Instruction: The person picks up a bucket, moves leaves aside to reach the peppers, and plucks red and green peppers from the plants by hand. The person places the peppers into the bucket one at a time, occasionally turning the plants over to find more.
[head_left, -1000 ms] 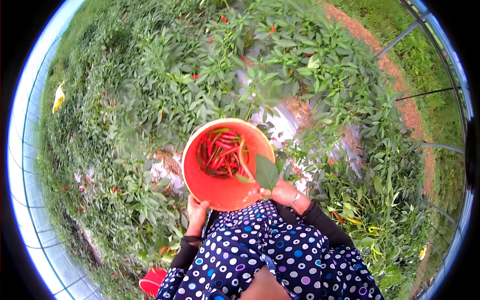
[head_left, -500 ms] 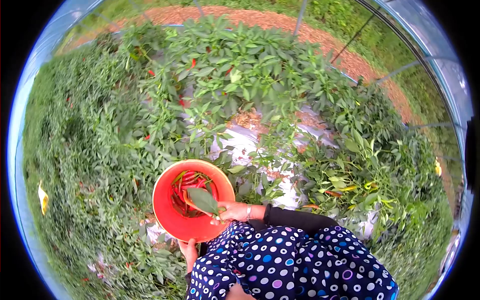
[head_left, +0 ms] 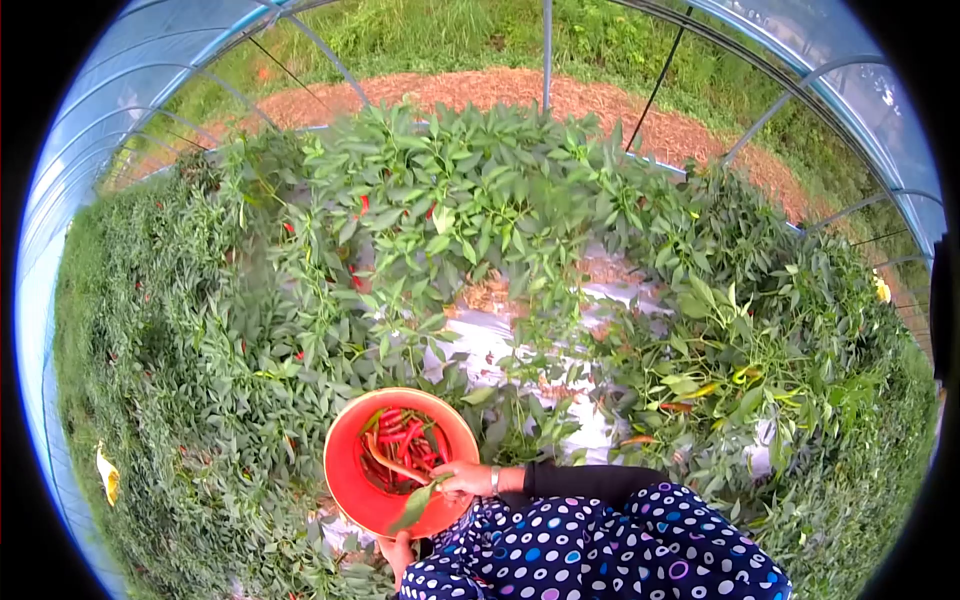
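Observation:
A red bucket [head_left: 345,470] with red and some green peppers [head_left: 400,435] inside is close to my body. My left hand [head_left: 398,552] is at the bucket's lower rim, fingers wrapped against its underside and partly hidden. Over the right side of the opening, my right hand [head_left: 460,480] pinches a long orange-red pepper [head_left: 393,462] by its stem end. A green leaf [head_left: 411,507] hangs from the same grip, across the bucket's inner wall.
Dense pepper plants [head_left: 480,170] surround the bucket, with red peppers among the leaves. Whitish ground sheet [head_left: 480,345] shows between rows. Curved metal hoops and a metal post [head_left: 547,55] stand beyond. Yellow-white objects [head_left: 108,475] appear at both sides.
The view has tilted up, so the bucket and both hands sit lower. The leaf at my right hand has swung from above the peppers to below the hand, and the long pepper shows more fully.

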The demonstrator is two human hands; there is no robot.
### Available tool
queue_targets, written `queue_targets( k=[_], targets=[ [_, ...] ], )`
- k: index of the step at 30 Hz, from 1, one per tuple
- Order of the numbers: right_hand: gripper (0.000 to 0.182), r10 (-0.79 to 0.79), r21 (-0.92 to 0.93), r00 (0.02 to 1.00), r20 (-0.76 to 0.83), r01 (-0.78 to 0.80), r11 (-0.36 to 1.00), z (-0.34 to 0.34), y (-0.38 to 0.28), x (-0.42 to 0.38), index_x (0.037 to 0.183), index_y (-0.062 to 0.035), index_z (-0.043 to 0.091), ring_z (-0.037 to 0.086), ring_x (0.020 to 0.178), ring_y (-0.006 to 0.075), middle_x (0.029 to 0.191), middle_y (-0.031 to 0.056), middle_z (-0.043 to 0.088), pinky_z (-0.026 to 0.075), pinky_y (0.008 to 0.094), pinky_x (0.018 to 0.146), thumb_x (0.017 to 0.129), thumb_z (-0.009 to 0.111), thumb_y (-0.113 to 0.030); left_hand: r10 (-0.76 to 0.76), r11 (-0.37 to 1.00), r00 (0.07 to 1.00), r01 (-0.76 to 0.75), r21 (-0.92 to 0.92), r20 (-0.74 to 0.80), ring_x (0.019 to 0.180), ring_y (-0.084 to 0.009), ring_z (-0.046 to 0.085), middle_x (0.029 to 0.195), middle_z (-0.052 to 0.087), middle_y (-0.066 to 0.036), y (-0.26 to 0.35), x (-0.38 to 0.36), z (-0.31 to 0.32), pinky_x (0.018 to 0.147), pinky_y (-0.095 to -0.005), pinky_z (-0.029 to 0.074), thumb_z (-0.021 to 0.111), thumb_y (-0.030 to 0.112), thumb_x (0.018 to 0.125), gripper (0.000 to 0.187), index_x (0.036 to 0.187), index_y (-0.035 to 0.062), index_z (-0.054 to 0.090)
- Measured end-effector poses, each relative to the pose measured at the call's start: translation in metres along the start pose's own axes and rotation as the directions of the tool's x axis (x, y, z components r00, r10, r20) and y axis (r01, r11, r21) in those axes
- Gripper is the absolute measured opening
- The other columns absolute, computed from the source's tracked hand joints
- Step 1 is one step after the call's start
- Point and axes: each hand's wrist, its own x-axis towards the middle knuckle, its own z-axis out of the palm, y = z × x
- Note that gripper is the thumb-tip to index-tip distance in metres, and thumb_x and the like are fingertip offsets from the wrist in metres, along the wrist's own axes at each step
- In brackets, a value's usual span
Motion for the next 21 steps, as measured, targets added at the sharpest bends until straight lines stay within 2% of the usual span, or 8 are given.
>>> queue_targets(
  k=[1,3,8,12,13,15,19,21],
  targets=[
    [0.030,-0.004,0.042,1.000,-0.017,0.005,0.999,-0.002,0.002,0.002,0.115,0.0015,0.044,0.045,0.053,0.0090,0.060,-0.0008,0.046,0.037,0.0223,0.052,0.087,0.045,-0.011,0.000,0.999,1.000,0.001,-0.041,0.009,0.087,-0.0187,0.055,0.102,0.055,-0.010,0.000,-0.001,0.000,0.078,-0.0290,0.045,0.057,-0.001,0.064,0.051,0.113,-0.0008,0.044],
    [0.033,0.010,0.049,0.998,-0.057,-0.007,0.999,-0.002,0.002,0.003,0.118,0.0011,0.044,0.042,0.046,0.0079,0.056,-0.0013,0.043,0.033,0.0221,0.044,0.088,0.045,-0.012,-0.018,0.996,0.996,0.025,0.085,-0.082,0.084,-0.0190,0.055,0.101,0.056,-0.010,0.011,-0.006,0.009,0.076,-0.0290,0.046,0.057,-0.002,0.063,0.052,0.113,-0.0012,0.044],
    [0.035,0.076,-0.009,0.990,-0.118,-0.077,0.997,0.002,-0.005,0.003,0.122,-0.0047,0.044,0.037,0.039,0.0082,0.047,-0.0016,0.039,0.029,0.0238,0.037,0.089,0.046,-0.013,-0.034,0.985,0.993,0.052,0.164,-0.112,0.083,-0.0179,0.055,0.098,0.057,-0.011,0.018,-0.010,0.018,0.074,-0.0281,0.046,0.058,-0.001,0.061,0.047,0.107,-0.0022,0.047],
    [0.033,0.185,0.020,0.980,-0.072,-0.185,0.983,-0.005,0.003,0.008,0.121,-0.0069,0.046,0.042,0.045,0.0060,0.060,-0.0036,0.047,0.031,0.0206,0.039,0.088,0.047,-0.014,-0.032,0.980,0.994,0.052,0.191,-0.105,0.083,-0.0178,0.055,0.097,0.057,-0.011,0.012,-0.002,0.023,0.074,-0.0280,0.046,0.059,0.000,0.061,0.047,0.106,-0.0022,0.047],
    [0.032,0.180,-0.045,0.982,-0.049,-0.183,0.982,-0.007,0.004,0.009,0.118,-0.0076,0.049,0.047,0.052,0.0041,0.070,-0.0041,0.053,0.034,0.0183,0.041,0.087,0.048,-0.015,-0.034,0.979,0.994,0.054,0.198,-0.107,0.083,-0.0177,0.055,0.097,0.057,-0.011,0.012,-0.001,0.025,0.074,-0.0280,0.046,0.059,0.000,0.061,0.046,0.106,-0.0022,0.047],
    [0.024,0.187,-0.072,0.981,-0.058,-0.191,0.979,-0.010,0.016,0.016,0.109,-0.0111,0.053,0.050,0.052,0.0028,0.073,-0.0022,0.056,0.032,0.0167,0.038,0.085,0.050,-0.014,-0.039,0.976,0.993,0.061,0.207,-0.109,0.083,-0.0176,0.055,0.096,0.057,-0.011,0.010,0.001,0.027,0.074,-0.0279,0.046,0.059,0.000,0.061,0.046,0.106,-0.0021,0.047],
    [0.021,0.269,-0.195,0.961,-0.071,-0.277,0.941,-0.011,0.010,0.011,0.100,-0.0097,0.055,0.047,0.042,0.0056,0.060,-0.0024,0.054,0.036,0.0199,0.037,0.081,0.058,-0.018,-0.054,0.970,0.993,0.078,0.230,-0.109,0.082,-0.0175,0.055,0.096,0.057,-0.011,0.012,0.007,0.034,0.074,-0.0278,0.046,0.059,0.000,0.061,0.045,0.105,-0.0021,0.047],
    [0.020,0.166,-0.319,0.974,-0.152,-0.207,0.925,-0.013,0.014,0.016,0.099,-0.0096,0.056,0.046,0.042,0.0056,0.059,-0.0024,0.052,0.035,0.0197,0.037,0.081,0.058,-0.017,-0.055,0.967,0.993,0.079,0.241,-0.106,0.082,-0.0174,0.055,0.095,0.057,-0.011,0.012,0.010,0.036,0.074,-0.0278,0.046,0.059,0.000,0.061,0.045,0.104,-0.0021,0.047]
  ],
)
